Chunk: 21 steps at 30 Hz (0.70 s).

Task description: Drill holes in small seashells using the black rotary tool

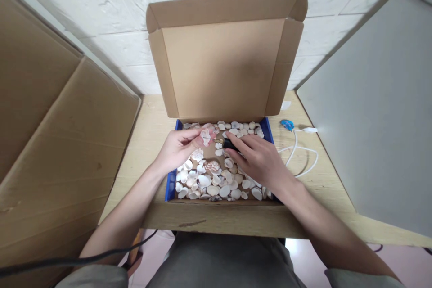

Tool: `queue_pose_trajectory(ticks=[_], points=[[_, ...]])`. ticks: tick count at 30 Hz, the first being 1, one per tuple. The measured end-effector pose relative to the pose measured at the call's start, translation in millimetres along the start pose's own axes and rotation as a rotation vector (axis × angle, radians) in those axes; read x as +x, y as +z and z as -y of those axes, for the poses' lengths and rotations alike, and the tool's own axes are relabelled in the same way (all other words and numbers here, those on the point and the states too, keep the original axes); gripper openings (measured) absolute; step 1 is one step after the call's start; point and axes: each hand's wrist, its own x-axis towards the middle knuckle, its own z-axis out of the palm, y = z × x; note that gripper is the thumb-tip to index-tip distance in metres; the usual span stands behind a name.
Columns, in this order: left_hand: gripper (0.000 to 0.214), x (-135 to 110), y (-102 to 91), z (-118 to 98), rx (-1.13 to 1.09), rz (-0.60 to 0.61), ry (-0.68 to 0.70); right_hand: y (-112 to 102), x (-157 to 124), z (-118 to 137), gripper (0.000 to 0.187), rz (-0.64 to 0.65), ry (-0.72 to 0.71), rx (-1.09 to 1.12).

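My left hand (178, 147) pinches a pale pinkish-white seashell (205, 137) between thumb and fingers above the box. In my right hand (258, 157) is a small black hand drill (230, 144) with a brass-coloured chuck and a thin bit. Its bit points left at the shell; whether the tip touches it I cannot tell. Under both hands lies an open cardboard box (171, 185) with blue side walls, full of white and cream seashells (213, 190). A larger brown-striped shell (212, 166) rests near its middle. My right hand hides part of the shells.
The box's lid (226, 67) stands raised against the white brick wall (121, 22). A white cable (315, 162) and a blue object (287, 124) lie right of the box on the wooden table (135, 135). A large cardboard sheet (67, 135) borders the left, a grey panel (378, 112) the right.
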Motion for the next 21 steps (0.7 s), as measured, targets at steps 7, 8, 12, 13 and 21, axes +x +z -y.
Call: queue_pose_trajectory(ticks=[7, 8, 12, 13, 21], points=[[0.029, 0.3, 0.9, -0.3, 0.007, -0.03, 0.008, -2.9, 0.8, 1.7, 0.031, -0.036, 0.011, -0.023], [0.029, 0.4, 0.8, 0.0, 0.008, -0.032, 0.01, -3.3, 1.0, 1.6, 0.031, -0.04, 0.012, -0.029], [0.027, 0.2, -0.4, 1.2, -0.002, -0.033, 0.008, -3.4, 1.5, 1.7, 0.03, -0.052, 0.007, -0.057], [0.027, 0.1, -0.7, 1.5, -0.008, -0.034, 0.0, -3.2, 1.4, 2.0, 0.03, -0.05, 0.008, -0.057], [0.029, -0.2, -0.9, 2.7, -0.054, -0.019, -0.055, -1.3, -2.3, 2.4, 0.034, 0.033, -0.006, -0.016]])
